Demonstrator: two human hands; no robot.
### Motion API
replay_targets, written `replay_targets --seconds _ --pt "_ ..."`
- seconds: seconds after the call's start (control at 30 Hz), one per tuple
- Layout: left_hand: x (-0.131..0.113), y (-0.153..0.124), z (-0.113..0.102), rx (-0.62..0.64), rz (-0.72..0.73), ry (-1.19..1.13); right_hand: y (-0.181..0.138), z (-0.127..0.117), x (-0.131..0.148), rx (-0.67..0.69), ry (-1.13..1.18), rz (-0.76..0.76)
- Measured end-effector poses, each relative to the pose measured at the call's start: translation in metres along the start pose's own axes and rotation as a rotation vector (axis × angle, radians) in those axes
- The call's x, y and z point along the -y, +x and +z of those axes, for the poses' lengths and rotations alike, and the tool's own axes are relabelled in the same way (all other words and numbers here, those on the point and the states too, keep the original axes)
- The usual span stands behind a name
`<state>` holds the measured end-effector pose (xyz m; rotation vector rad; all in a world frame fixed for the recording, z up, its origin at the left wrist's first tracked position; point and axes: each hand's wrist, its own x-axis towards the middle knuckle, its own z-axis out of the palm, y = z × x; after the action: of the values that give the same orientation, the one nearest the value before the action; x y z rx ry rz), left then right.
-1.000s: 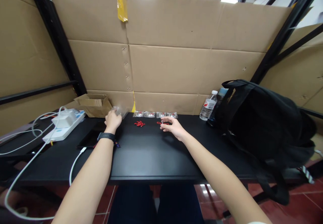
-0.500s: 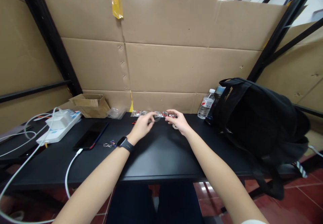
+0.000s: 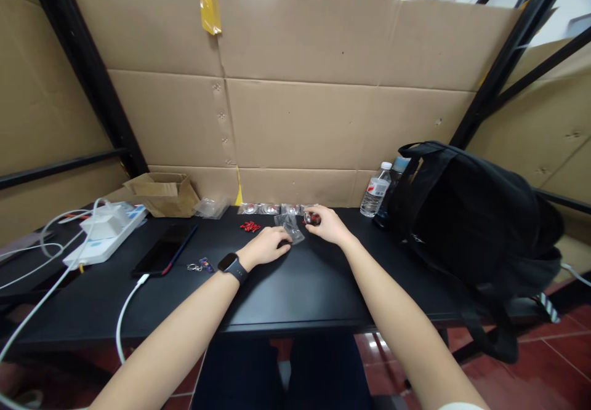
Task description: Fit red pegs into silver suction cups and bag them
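Observation:
My left hand (image 3: 268,245), with a black watch at the wrist, rests low on the table, its fingers curled at the edge of a crinkled clear plastic bag (image 3: 290,225). To the right, my right hand (image 3: 330,225) pinches a small round red and silver piece (image 3: 313,218), its exact kind too small to tell. Behind both hands, small clear packets (image 3: 270,209) with round silvery and red contents lie in a row along the cardboard wall. A pile of red pieces (image 3: 250,226) lies beyond my left hand.
A phone (image 3: 164,250) on a white cable, a keychain (image 3: 201,265) and a white power strip (image 3: 106,234) lie at the left. An open cardboard box (image 3: 168,197) and more clear bags (image 3: 211,207) stand behind. A water bottle (image 3: 375,194) and black backpack (image 3: 475,231) fill the right.
My left hand has come down and nearer to me, and the clear bag now lies spread by its fingers. My right hand has lowered slightly, with the round piece showing in its fingers.

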<state>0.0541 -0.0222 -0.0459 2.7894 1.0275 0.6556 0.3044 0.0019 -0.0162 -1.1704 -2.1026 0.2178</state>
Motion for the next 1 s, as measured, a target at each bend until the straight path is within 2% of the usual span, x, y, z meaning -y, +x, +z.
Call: replay_targets --seconds 0.13,0.3,0.4,0.53,0.8,1.0 --pt "-0.001 0.0 0.0 0.024 -0.005 0.059 -0.002 -0.003 0.008 0.145 0.026 -0.022" --pt "-0.001 -0.003 -0.002 0.106 0.005 -0.054 -0.004 -0.008 0.019 0.352 -0.014 -0.003" --pt "-0.003 -0.005 -0.004 0.144 0.004 -0.027 -0.005 -0.009 0.023 0.441 -0.078 0.028" --pt "-0.003 -0.006 -0.006 0.201 -0.05 0.073 -0.006 -0.009 0.023 0.457 -0.141 0.064" --pt "-0.001 -0.009 -0.017 0.338 -0.081 -0.009 -0.005 -0.006 0.016 0.459 -0.148 0.043" --pt "0.0 -0.008 -0.015 0.344 -0.083 -0.01 -0.002 0.007 0.013 0.428 -0.051 -0.019"
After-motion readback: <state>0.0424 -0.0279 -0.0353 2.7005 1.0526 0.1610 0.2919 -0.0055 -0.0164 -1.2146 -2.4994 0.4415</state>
